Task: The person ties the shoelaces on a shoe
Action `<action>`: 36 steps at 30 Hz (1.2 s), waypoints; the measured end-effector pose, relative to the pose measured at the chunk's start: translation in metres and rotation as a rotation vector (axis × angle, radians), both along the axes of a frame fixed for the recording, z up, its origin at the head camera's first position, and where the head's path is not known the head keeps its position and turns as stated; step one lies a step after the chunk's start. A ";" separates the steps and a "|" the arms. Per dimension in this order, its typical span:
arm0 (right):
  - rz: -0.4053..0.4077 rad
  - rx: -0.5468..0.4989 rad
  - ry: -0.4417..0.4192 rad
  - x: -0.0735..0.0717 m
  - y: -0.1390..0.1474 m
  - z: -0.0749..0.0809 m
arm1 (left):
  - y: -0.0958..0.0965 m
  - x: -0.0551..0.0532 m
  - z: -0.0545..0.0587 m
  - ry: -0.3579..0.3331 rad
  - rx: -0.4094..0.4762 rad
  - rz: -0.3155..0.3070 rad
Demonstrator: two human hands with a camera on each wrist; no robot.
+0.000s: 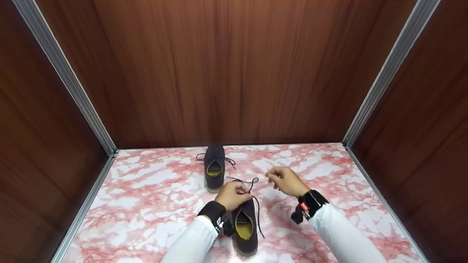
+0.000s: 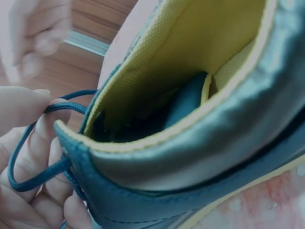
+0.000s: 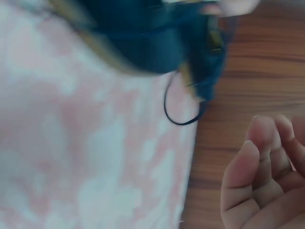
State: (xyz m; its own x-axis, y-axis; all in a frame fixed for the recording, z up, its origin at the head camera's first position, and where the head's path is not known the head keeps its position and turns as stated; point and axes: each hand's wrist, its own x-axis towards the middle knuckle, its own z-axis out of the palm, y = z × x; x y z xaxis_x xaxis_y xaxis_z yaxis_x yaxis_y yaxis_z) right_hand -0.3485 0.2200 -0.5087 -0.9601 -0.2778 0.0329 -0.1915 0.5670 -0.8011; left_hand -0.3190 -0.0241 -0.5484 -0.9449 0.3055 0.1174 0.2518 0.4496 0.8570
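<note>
A dark lace-up shoe [image 1: 247, 245] with a yellow lining stands on the surface, toe pointing away. My left hand [image 1: 231, 195] is at its lacing and pinches a dark shoelace [image 2: 66, 107] between thumb and finger. In the left wrist view the lace bends into a loop beside the shoe's collar. One loose lace end [image 1: 259, 215] trails along the shoe's right side. Off to the right, my right hand [image 1: 288, 181] hangs in the air, fingers loosely bent around nothing. The left hand covers much of the shoe's front in the head view.
A matching shoe [image 1: 215, 149] stands farther back and left, its lace tied in a bow. Pink-and-white marbled covering [image 1: 153, 204] spreads under both. Brown wood-grain panels [image 1: 226, 73] rise at the back and both sides, with grey metal strips [image 1: 376, 87] at the corners.
</note>
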 end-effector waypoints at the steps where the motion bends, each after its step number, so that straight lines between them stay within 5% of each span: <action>1: 0.027 0.020 -0.009 0.003 0.003 -0.007 | 0.000 0.000 0.000 -0.009 0.006 0.001; 8: 0.178 0.122 -0.078 0.023 0.004 -0.045 | 0.002 0.001 0.001 -0.072 0.048 0.001; 16: 0.274 0.137 -0.016 0.031 -0.013 -0.065 | 0.004 0.001 0.001 -0.097 0.073 -0.003; 21: 0.280 0.117 -0.026 0.033 -0.020 -0.071 | 0.004 0.001 0.002 -0.066 0.066 -0.029; 32: 0.270 0.125 0.016 0.037 -0.017 -0.069 | 0.000 -0.002 0.009 0.049 -0.092 -0.100; 36: 0.257 0.134 0.033 0.037 -0.013 -0.067 | -0.004 -0.004 0.014 0.045 -0.077 -0.141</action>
State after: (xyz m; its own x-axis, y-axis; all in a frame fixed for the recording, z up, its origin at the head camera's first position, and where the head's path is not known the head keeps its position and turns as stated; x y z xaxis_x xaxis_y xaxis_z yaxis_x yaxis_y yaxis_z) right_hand -0.3115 0.2066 -0.5756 -0.8568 -0.5155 0.0098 -0.3672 0.5966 -0.7136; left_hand -0.3233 -0.0281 -0.5348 -0.8864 0.4443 0.1302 0.3547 0.4708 0.8078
